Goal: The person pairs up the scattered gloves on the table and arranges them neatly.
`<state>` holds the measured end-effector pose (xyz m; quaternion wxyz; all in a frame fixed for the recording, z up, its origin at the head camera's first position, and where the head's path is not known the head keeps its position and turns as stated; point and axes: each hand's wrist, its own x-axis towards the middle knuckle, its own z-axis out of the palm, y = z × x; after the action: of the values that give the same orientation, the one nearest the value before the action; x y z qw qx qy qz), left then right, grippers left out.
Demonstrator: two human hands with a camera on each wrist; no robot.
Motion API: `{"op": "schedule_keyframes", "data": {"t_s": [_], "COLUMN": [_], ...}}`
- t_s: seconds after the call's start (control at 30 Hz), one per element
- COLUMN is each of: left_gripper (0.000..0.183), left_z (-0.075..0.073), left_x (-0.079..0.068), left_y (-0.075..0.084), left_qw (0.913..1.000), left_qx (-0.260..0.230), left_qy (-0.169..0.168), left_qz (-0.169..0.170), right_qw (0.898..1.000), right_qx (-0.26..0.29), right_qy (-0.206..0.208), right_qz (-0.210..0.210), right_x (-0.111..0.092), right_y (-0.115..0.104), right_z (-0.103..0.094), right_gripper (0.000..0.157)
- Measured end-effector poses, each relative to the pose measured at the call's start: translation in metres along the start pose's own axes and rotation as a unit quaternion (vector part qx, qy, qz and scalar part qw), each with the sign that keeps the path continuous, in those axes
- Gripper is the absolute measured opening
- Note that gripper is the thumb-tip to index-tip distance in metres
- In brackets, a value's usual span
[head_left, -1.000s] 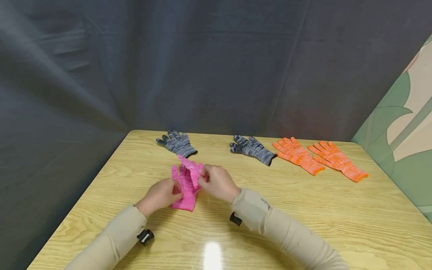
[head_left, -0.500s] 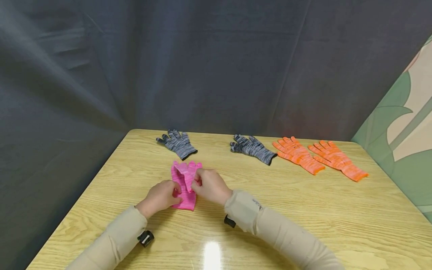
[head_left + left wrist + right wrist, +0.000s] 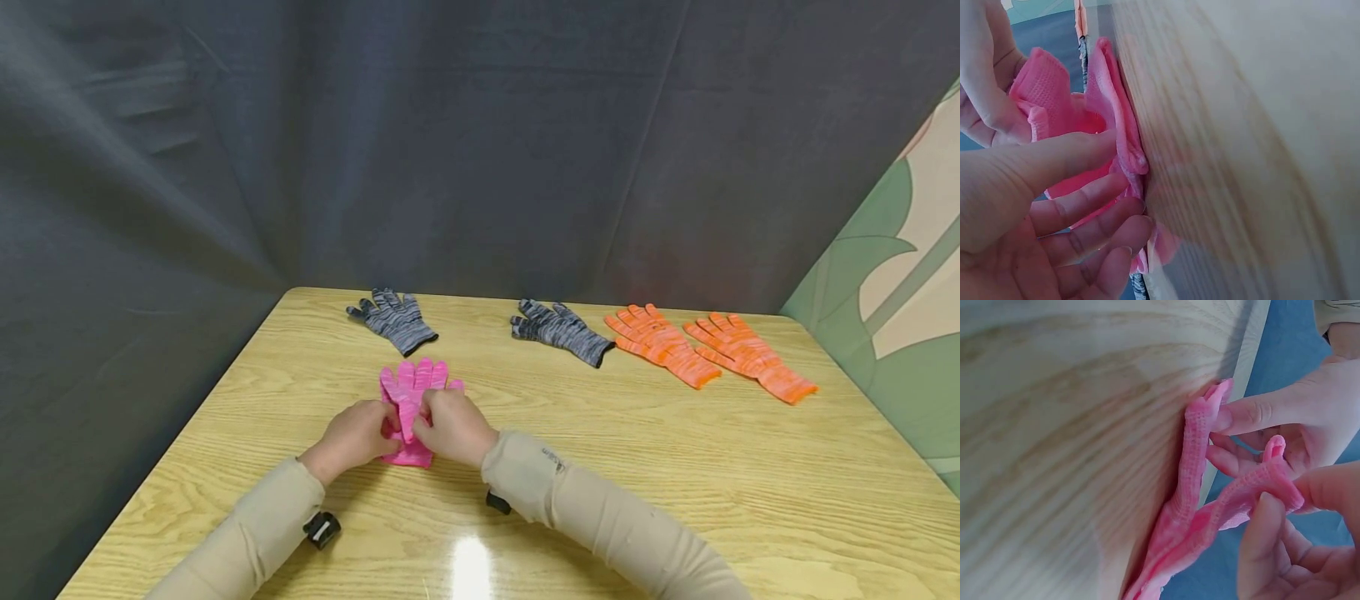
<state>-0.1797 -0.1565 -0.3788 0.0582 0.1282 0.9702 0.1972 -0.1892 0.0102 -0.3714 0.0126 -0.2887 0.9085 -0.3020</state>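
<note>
Two pink knitted gloves overlap on the table. The upper pink glove [image 3: 411, 400] has its fingers spread toward the back. Its cuff end is lifted, and my right hand [image 3: 456, 427] pinches it between thumb and fingers, as the right wrist view shows at the raised cuff [image 3: 1275, 481]. Beneath it the lower pink glove [image 3: 414, 457] lies flat, mostly covered, its cuff toward me. My left hand [image 3: 358, 435] holds this glove's left edge, with the thumb [image 3: 1079, 156] on top and the fingers bent against the side near the tabletop.
Behind the pink gloves lie a grey-black glove [image 3: 397, 321] and, farther right, another grey-black glove [image 3: 561, 331]. Two orange gloves, one nearer [image 3: 663, 346] and one at the far right [image 3: 750, 357], lie side by side. A dark curtain [image 3: 480, 150] hangs behind the wooden table [image 3: 637, 467].
My right hand has moved left and slightly toward me, bringing the upper pink glove down over the lower one; its fingers now lie spread out. My left hand has stayed in place.
</note>
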Motion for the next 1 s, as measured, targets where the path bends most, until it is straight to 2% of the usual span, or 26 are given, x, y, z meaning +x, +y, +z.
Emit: {"op": "schedule_keyframes", "data": {"t_s": [0.2, 0.37, 0.57, 0.8, 1.0], "left_gripper": [0.024, 0.032, 0.040, 0.037, 0.033], "left_z": [-0.0067, -0.0098, -0.0085, -0.0080, -0.0085], "left_x": [-0.0021, -0.0045, -0.0052, -0.0047, -0.0036], "left_y": [-0.0023, -0.0030, -0.0037, -0.0042, -0.0055], "left_qw": [0.9994, 0.9979, 0.9969, 0.9967, 0.9966], "left_qx": [-0.016, -0.003, -0.005, -0.008, -0.015], "left_qy": [-0.021, -0.049, -0.064, -0.067, -0.075], "left_qz": [-0.022, -0.044, -0.044, -0.045, -0.030], "right_qw": [1.000, 1.000, 0.999, 0.999, 0.999], "right_qx": [-0.002, -0.001, -0.001, -0.007, -0.006], "right_qy": [-0.006, -0.031, -0.046, -0.051, -0.052], "right_qz": [-0.005, -0.001, 0.001, 0.004, 0.007], "right_x": [-0.0002, -0.0007, 0.0017, 0.0057, 0.0071], "right_y": [0.0003, 0.0007, -0.0009, -0.0035, -0.0051], "right_z": [0.0016, 0.0010, 0.0018, 0.0063, 0.0093], "right_gripper": [0.026, 0.027, 0.028, 0.034, 0.035]}}
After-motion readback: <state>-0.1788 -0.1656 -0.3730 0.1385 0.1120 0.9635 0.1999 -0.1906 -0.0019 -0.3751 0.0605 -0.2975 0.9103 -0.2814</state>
